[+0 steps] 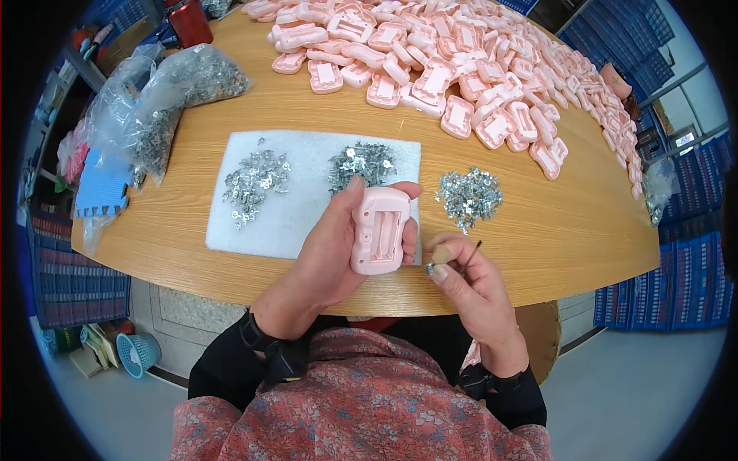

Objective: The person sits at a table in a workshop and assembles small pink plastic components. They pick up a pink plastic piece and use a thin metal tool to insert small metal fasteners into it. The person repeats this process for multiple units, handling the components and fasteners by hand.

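Note:
My left hand (319, 250) is closed around a pale pink plastic battery housing (367, 238), with its slotted compartment facing up. The thumb lies along its left edge and fingertips curl over its right. Just to the right, my right hand (484, 300) pinches a small shiny metal piece (430, 269) between thumb and forefinger, apart from the housing. A tan covering (440, 255) shows at a fingertip, and a thin dark rod (473, 255) sticks out between the fingers; its full shape is hidden. Behind the hands, small metal contacts (363, 163) lie heaped on a white foam sheet (284, 223).
Another heap of metal contacts (257, 180) is on the sheet's left; one more pile (469, 196) sits on the wood table (553, 238). Many pink housings (461, 77) cover the far right. Plastic bags of metal parts (196, 77) and a red container (188, 23) stand left.

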`<state>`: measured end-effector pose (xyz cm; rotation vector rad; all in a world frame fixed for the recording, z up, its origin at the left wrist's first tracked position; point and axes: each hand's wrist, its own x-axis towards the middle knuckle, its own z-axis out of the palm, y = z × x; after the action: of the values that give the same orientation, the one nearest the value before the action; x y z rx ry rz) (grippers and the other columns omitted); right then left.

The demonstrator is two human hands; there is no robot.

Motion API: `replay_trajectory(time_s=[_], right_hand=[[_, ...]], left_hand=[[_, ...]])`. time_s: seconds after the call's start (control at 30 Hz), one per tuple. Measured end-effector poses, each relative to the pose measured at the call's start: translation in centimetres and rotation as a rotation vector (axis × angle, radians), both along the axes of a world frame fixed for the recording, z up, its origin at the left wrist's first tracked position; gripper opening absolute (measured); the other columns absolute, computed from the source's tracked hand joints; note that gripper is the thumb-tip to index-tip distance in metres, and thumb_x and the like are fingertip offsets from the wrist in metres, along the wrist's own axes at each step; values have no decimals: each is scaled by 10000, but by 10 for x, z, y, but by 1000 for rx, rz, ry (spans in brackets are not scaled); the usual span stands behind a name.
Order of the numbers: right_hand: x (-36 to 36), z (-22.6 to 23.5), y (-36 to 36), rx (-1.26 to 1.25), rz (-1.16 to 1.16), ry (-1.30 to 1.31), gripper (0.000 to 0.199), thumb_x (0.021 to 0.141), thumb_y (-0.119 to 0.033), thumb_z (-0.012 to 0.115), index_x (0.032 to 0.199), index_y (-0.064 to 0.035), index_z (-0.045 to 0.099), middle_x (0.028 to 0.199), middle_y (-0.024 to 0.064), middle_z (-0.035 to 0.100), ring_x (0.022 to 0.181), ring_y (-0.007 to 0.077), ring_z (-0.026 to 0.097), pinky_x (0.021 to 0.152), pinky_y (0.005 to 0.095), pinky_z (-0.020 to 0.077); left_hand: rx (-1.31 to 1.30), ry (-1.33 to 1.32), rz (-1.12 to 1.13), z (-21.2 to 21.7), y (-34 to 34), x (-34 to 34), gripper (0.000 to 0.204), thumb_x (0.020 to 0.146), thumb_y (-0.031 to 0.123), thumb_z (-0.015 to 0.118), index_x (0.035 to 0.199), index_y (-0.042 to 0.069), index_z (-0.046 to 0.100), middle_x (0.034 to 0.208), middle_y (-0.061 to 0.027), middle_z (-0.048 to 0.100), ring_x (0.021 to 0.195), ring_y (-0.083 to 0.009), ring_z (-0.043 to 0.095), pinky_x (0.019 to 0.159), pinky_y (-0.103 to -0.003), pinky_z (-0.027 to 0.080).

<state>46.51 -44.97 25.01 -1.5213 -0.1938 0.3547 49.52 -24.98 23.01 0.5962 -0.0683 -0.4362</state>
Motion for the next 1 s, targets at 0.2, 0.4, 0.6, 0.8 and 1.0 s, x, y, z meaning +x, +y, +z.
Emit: replay_trajectory(time_s=[0.2,0.4,0.6,0.8,1.0], right_hand=[[-3,-9,18,322,153,475,138,978,-123,587,1095,-51,571,1002,6,611,682,51,428,624,179,368],[10,-24,2,339,228,242,124,976,-118,585,1066,-33,576,1110,32,575,853,85,505,752,228,433],[19,21,-24,-282,421,-137,124,917,-80,623,1019,-11,612,1219,83,499,1032,150,532,884,278,432],[19,29,-32,-335,394,-216,125,909,-68,622,1025,-22,617,1247,92,496,1042,142,523,857,274,439],[5,11,-21,-188,-70,-168,71,924,-99,627,960,-40,610,1297,80,493,982,86,479,834,260,399]], left_hand=[[121,-133,202,5,-6,-7,614,1044,510,196,1376,56,441,1019,-120,608,908,-200,601,826,-329,497],[232,-259,197,0,0,-13,551,1031,469,287,1361,63,461,1237,-177,590,1086,-220,603,949,-358,481],[388,-145,-220,6,17,-9,487,966,282,431,1384,33,462,1304,-159,556,1145,-236,596,987,-375,481],[384,-21,-573,16,12,-6,577,956,224,400,1505,67,318,1136,-108,591,926,-203,636,762,-320,551],[46,114,-410,-5,3,-20,570,965,191,367,1522,104,281,1108,-139,592,873,-246,644,720,-377,581]])
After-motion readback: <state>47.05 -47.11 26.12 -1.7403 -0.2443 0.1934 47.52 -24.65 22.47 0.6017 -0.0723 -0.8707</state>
